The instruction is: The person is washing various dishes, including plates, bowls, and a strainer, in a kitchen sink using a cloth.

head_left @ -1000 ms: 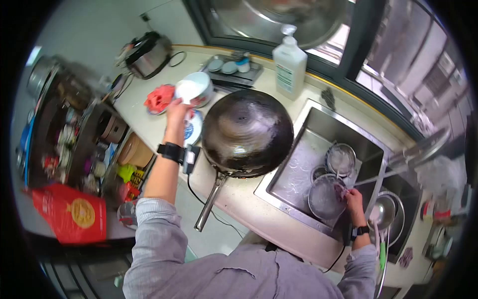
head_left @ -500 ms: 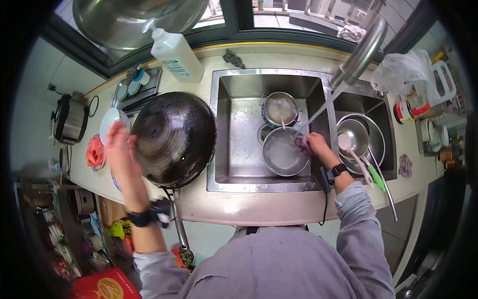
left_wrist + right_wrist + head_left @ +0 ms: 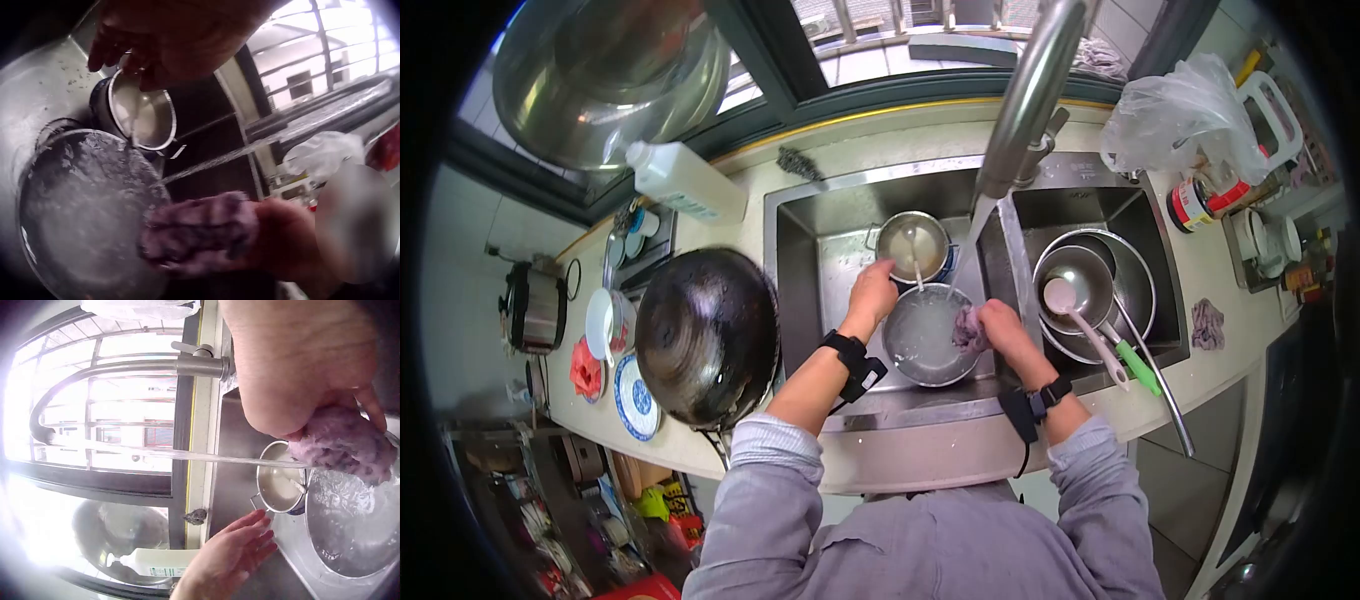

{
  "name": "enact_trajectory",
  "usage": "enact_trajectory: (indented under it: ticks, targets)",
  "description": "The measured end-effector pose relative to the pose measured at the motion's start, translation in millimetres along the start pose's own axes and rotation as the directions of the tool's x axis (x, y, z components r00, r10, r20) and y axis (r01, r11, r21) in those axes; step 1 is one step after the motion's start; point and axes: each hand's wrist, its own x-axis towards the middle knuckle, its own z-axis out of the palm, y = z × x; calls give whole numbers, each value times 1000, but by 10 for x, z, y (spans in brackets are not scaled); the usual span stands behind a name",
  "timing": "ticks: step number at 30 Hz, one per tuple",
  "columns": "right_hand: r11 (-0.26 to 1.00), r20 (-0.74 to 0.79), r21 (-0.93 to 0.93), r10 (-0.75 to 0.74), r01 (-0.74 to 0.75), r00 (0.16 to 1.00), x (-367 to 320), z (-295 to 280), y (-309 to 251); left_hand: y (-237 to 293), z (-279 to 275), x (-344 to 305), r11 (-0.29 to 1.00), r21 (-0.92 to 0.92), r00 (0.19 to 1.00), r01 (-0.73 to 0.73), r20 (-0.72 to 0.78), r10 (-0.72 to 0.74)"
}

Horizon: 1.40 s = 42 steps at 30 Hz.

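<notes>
My right hand point(image 3: 1002, 332) grips a wet purple cloth point(image 3: 971, 331) over the right side of a round metal bowl point(image 3: 920, 374) of cloudy water in the sink. In the right wrist view, the cloth point(image 3: 340, 440) bunches under the fingers. My left hand point(image 3: 872, 298) reaches in over the sink, beside the small metal pot point(image 3: 912, 231) behind the bowl. From the right wrist, the left hand point(image 3: 228, 553) shows loosely extended fingers with nothing between them. Pale liquid and a light-handled spoon point(image 3: 917, 265) are in the pot. Water point(image 3: 968, 250) runs from the faucet point(image 3: 1022, 110) into the bowl.
An upturned dark wok point(image 3: 705, 335) lies on the counter left of the sink, near a blue-and-white plate point(image 3: 637, 408) and a white bowl point(image 3: 602, 320). The right basin holds a metal ladle point(image 3: 1090, 325) and pans. A large white pump bottle point(image 3: 685, 183) stands behind.
My left hand has come from the bowl left of the wok, past the wok, to the sink beside the pot. A white spoon now rests in that bowl. The right hand keeps the cloth at the metal bowl.
</notes>
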Motion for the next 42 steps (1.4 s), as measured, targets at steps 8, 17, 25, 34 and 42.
enact_trajectory:
  ticks: [8, 17, 25, 34, 42]
  targets:
    - [995, 41, 92, 29, -33, 999, -152, -48, -18, -86, 219, 315, 599, 697, 918, -393, 334, 214]
    - [971, 51, 236, 32, -43, 998, -121, 4, 131, 124, 28, 144, 843, 365, 919, -394, 155, 362]
    - [652, -122, 733, -152, 192, 981, -361, 43, -419, 425, 6, -204, 977, -105, 979, -188, 57, 195]
    - [867, -205, 492, 25, 81, 978, -283, 122, -195, 519, 56, -623, 900, 71, 902, -430, -1, 432]
    - [982, -321, 189, 86, -26, 943, -114, 312, 36, 499, 134, -911, 753, 163, 770, -638, 105, 630]
